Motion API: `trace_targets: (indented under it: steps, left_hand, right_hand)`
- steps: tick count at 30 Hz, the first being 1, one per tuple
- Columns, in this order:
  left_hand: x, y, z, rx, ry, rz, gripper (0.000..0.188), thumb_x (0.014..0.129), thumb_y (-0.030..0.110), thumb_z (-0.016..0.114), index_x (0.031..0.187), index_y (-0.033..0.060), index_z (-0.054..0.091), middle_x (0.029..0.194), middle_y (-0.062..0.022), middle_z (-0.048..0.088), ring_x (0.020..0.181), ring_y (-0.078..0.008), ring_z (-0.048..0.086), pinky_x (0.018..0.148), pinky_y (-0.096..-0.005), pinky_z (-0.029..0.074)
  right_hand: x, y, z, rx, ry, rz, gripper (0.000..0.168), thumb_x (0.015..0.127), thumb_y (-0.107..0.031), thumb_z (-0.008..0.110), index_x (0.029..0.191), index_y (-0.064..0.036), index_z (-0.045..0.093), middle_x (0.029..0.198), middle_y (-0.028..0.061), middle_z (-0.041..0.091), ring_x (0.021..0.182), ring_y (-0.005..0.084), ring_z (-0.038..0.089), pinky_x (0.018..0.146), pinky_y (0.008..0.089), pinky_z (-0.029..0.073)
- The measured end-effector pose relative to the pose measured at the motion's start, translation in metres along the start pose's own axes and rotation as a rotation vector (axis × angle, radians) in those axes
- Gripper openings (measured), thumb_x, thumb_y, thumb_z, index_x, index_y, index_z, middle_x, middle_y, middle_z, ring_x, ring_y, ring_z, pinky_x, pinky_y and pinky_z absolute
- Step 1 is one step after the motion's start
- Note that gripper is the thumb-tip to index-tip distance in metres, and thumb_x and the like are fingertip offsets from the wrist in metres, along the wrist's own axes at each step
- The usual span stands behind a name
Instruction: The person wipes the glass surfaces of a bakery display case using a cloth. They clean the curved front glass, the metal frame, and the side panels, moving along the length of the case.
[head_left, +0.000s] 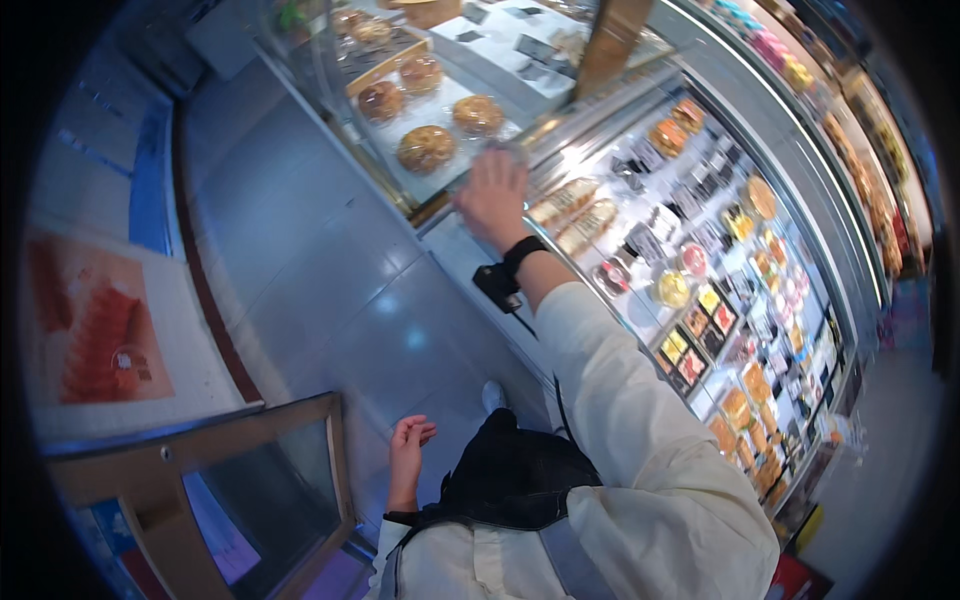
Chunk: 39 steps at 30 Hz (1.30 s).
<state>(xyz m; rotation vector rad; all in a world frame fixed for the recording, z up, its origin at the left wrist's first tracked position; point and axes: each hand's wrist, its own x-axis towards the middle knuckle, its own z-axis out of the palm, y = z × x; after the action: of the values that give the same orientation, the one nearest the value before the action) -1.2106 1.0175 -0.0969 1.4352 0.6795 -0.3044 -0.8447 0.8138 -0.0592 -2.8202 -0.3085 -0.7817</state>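
My right hand (493, 196) reaches forward to the near corner of a glass display case, a dark band on its wrist. The fingertips are blurred, and whether they hold anything cannot be told. Just past them, several round buns in clear wrap (427, 148) sit on a white shelf. Close to the right side of this hand lie two long wrapped breads (586, 227) in the lit cold case. My left hand (410, 450) hangs low by my body, fingers loosely bent, with nothing visible in it.
A refrigerated display (637, 315) holds boxed cakes, sandwiches and dark price tags. A small black device (496, 288) with a cable hangs at my right wrist. Tiled floor (322, 240) runs along the left. A wooden-framed glass panel (262, 480) stands at lower left, below a food poster (105, 322).
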Motion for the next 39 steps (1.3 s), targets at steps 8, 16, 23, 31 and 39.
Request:
trace_targets:
  steps: [8, 16, 23, 31, 39]
  left_hand:
    - [-0.016, 0.019, 0.05, 0.198, -0.206, 0.097, 0.022, 0.096, 0.017, 0.044, 0.11, 0.0035, 0.053, 0.1, -0.0108, 0.063, 0.088, -0.0152, 0.061, 0.081, -0.0267, 0.046]
    - [-0.071, -0.033, 0.13, 0.357, -0.401, 0.062, 0.023, 0.096, 0.019, 0.044, 0.111, 0.0047, 0.054, 0.1, -0.0096, 0.064, 0.087, -0.014, 0.061, 0.08, -0.0255, 0.045]
    - [-0.148, -0.094, 0.261, 0.48, -0.635, 0.106, 0.021, 0.095, 0.016, 0.046, 0.111, 0.004, 0.054, 0.098, -0.0103, 0.064, 0.085, -0.0155, 0.061, 0.08, -0.0259, 0.048]
    - [-0.272, -0.131, 0.365, 0.729, -0.961, 0.139, 0.021, 0.096, 0.014, 0.044, 0.109, 0.0007, 0.053, 0.099, -0.011, 0.063, 0.087, -0.0156, 0.061, 0.082, -0.0274, 0.048]
    - [-0.294, -0.138, 0.347, 0.657, -0.828, 0.209, 0.023, 0.096, 0.013, 0.043, 0.108, -0.0021, 0.054, 0.098, -0.0116, 0.063, 0.089, -0.0165, 0.061, 0.081, -0.0283, 0.049]
  right_hand:
    - [-0.118, 0.05, -0.077, 0.157, -0.102, 0.078, 0.054, 0.086, -0.032, 0.043, 0.133, -0.005, 0.041, 0.143, 0.0143, 0.036, 0.134, 0.0322, 0.029, 0.11, 0.0532, 0.014]
    - [-0.411, 0.191, -0.325, -0.126, -0.205, 0.528, 0.059, 0.09, -0.028, 0.046, 0.141, -0.005, 0.029, 0.148, 0.0132, 0.025, 0.137, 0.0301, 0.024, 0.111, 0.0459, 0.015]
    - [-0.663, 0.291, -0.502, -0.387, -0.167, 0.943, 0.054, 0.091, -0.022, 0.038, 0.142, -0.006, 0.027, 0.147, 0.0134, 0.028, 0.136, 0.03, 0.025, 0.11, 0.0449, 0.019]
    - [-0.915, 0.413, -0.651, -0.774, -0.262, 1.371, 0.052, 0.093, -0.026, 0.034, 0.141, -0.006, 0.029, 0.147, 0.0138, 0.027, 0.136, 0.0299, 0.025, 0.11, 0.0461, 0.02]
    - [-0.919, 0.436, -0.651, -0.623, 0.098, 1.405, 0.045, 0.093, -0.024, 0.036, 0.129, 0.002, 0.042, 0.132, 0.0182, 0.046, 0.123, 0.031, 0.041, 0.102, 0.0431, 0.031]
